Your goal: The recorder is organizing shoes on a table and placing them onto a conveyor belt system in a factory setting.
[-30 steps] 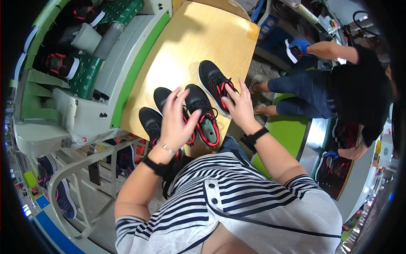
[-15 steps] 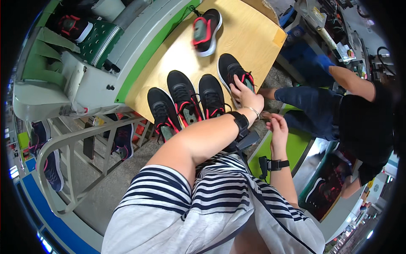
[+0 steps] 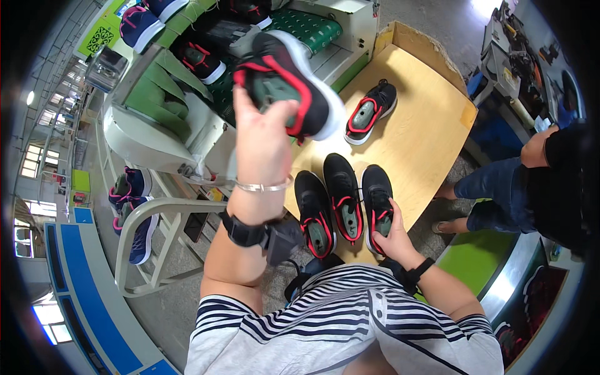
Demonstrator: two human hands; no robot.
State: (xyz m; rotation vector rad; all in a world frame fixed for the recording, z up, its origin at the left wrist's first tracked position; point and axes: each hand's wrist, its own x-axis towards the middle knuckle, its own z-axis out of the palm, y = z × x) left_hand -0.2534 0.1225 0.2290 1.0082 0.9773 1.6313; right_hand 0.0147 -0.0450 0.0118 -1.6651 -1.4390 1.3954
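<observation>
Holding a black sneaker with red trim and a white sole [image 3: 284, 84] aloft, the left hand [image 3: 262, 134] was raised well above the wooden table [image 3: 431, 131], its fingers curled around the shoe's heel end and upper so that the sole faced away and the opening showed a grey-green insole. That lifted shoe hung over the table's far left edge, in front of the green conveyor machine [image 3: 300, 28] beyond it.

At the near edge of the table three more black sneakers stood side by side, toes pointing away: the left one [image 3: 314, 212], the middle one [image 3: 344, 197] and the right one [image 3: 378, 203], each just beside the next. The right hand [image 3: 394, 234] rested on the heel of the right one, fingers tucked into its opening and closed on the collar. A fifth sneaker [image 3: 370, 112] lay alone nearer the table's far side, well apart from the row, tilted toward the right corner.

Another person in dark clothes and jeans [image 3: 512, 194] stood off the table's right edge. More shoes [image 3: 131, 219] sat on a rack to the left, below the table's height.
</observation>
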